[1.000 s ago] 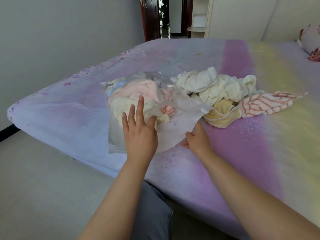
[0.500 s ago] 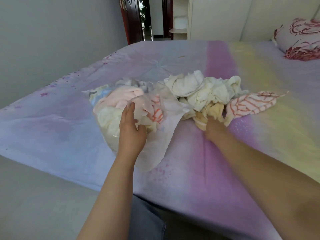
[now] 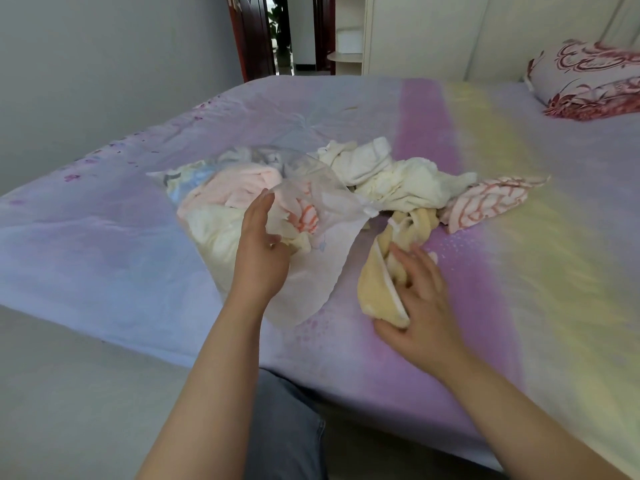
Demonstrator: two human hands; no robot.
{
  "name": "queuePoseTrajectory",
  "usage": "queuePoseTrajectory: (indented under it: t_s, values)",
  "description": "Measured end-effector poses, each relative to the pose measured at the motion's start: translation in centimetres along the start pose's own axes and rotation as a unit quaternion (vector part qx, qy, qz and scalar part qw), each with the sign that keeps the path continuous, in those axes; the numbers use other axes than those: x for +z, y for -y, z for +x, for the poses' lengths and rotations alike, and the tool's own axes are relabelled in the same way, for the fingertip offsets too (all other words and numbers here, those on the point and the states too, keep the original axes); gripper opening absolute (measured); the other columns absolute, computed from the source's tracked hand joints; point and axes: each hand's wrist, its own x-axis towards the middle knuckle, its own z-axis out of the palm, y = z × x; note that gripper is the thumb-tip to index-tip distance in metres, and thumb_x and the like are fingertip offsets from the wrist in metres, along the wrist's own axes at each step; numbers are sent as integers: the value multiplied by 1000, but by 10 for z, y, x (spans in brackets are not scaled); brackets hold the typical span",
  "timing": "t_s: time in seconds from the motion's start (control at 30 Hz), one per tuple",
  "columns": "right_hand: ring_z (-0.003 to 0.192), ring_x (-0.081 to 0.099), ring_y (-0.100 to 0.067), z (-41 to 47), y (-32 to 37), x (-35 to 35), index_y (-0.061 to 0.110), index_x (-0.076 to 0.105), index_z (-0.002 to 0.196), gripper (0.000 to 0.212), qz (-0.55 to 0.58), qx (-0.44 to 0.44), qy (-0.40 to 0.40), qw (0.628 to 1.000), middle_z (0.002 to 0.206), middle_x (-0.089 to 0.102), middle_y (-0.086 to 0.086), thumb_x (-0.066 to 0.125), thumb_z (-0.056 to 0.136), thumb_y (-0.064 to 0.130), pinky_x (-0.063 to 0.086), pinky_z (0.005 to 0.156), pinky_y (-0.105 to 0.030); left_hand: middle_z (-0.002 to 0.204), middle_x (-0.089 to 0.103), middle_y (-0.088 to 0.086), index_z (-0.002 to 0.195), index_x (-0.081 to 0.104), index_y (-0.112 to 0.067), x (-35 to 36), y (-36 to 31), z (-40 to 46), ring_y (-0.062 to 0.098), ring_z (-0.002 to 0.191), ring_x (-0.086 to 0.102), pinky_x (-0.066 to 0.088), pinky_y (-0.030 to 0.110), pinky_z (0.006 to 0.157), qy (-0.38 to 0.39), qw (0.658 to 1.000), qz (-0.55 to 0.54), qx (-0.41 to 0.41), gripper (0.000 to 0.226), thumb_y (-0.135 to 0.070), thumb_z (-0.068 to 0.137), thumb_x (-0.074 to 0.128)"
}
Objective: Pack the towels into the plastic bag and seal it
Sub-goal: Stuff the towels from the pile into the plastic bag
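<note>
A clear plastic bag (image 3: 311,271) lies on the bed, stuffed with pink, cream and pale blue towels. My left hand (image 3: 259,251) holds up the upper flap of its open mouth. My right hand (image 3: 415,299) grips a yellow towel (image 3: 377,282) and holds it just right of the bag's mouth. Behind it lies a loose heap of cream-white towels (image 3: 391,178), and a red-striped towel (image 3: 485,202) rests at the heap's right end.
The bed (image 3: 519,271) has a sheet in purple, pink and yellow bands; its near edge runs along the floor at the lower left. A red-patterned pillow (image 3: 585,77) lies at the far right. A doorway (image 3: 287,32) opens beyond the bed.
My right hand has pulled the yellow towel out of the heap toward me and the bag's mouth. My left hand went from pressing flat on the bag to lifting its flap.
</note>
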Motion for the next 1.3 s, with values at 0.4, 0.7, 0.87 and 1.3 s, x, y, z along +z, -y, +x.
queuePoseTrajectory:
  t_s: [0.4, 0.7, 0.87, 1.3]
  values:
    - [85, 67, -10, 86, 8, -21, 27, 62, 93, 30, 399, 380, -105, 828, 91, 70, 10, 68, 69, 44, 47, 60, -20, 136, 50, -18, 144, 41, -32, -8, -3, -14, -7, 82, 59, 43, 1, 70, 26, 996, -66, -62, 74, 15, 87, 42]
    - [140, 27, -27, 71, -70, 60, 28, -18, 147, 122, 162, 387, 230, 878, 156, 17, -1, 75, 70, 40, 31, 112, -42, 143, 52, -7, 111, 63, -36, -9, -10, -22, 3, 128, 49, 37, 16, 107, 7, 999, -37, 7, 63, 18, 87, 38]
    - [101, 63, -22, 71, -64, 41, 17, 62, 103, 26, 202, 410, 206, 865, 106, 67, -2, 64, 78, 20, 50, 82, -31, 129, 60, -17, 119, 59, -40, -7, -5, -33, 1, 115, 58, 45, 13, 92, -35, 999, -35, 18, 55, 6, 92, 47]
    - [90, 70, -22, 34, 31, -33, 13, 66, 106, 36, 747, 391, 246, 478, 90, 75, -11, 72, 71, 9, 56, 73, -24, 95, 63, -14, 92, 74, -22, -35, 11, -38, 1, 73, 57, 39, 11, 62, -55, 986, 149, 46, 25, -36, 99, 54]
